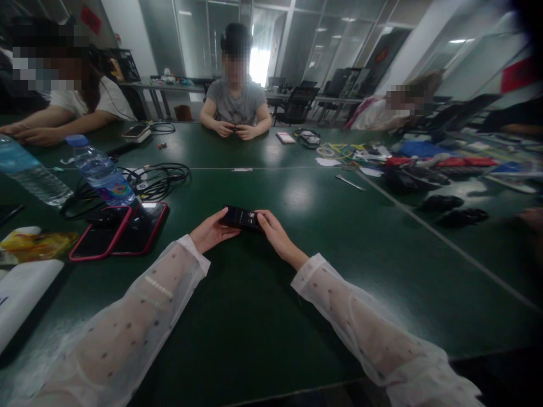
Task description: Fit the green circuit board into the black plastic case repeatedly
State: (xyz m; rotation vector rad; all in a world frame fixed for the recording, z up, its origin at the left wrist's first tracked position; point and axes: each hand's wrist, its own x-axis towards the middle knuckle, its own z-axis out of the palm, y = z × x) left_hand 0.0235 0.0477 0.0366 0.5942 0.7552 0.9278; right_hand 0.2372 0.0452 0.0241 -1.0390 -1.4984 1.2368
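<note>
A small black device (241, 218) with light markings near its right end is held level above the green table (254, 294). My left hand (212, 230) grips its left end, thumb on top and fingers beneath. At the right end my right hand (278, 236) holds it too, with the thumb along the near top side. The fingers of my right hand are mostly hidden behind the device and hand. Sheer white dotted sleeves cover both forearms.
Left: two red-edged phones (146, 229), a water bottle (102, 172), black cables (169, 178), a yellow packet (42, 244) and a white object (27, 299). Right: a wrench (350, 182), black items (462, 216), piled cables (352, 152). People sit across and at both sides.
</note>
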